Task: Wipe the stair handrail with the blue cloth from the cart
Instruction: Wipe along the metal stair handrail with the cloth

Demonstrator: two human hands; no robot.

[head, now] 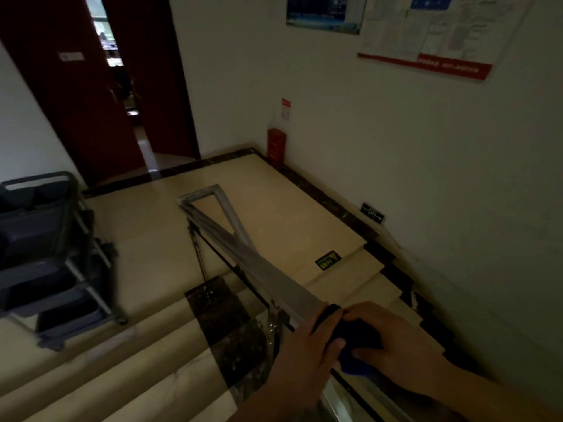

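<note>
Fingers (336, 345) of both your hands closed around the blue cloth (353, 333) on the handrail (268, 269), the cart (51, 257) standing well left on the landing.

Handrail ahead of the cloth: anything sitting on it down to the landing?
Nothing visible. Both hands hold the blue cloth on the handrail, whose top runs bare down to its corner at the landing.

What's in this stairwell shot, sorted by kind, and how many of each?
Bare hands: 2, left hand and right hand
Crumpled blue cloth: 1
Silver metal stair handrail: 1
Grey plastic cleaning cart: 1
Red box by the wall: 1
Dark red doors: 1
Total: 7
</note>
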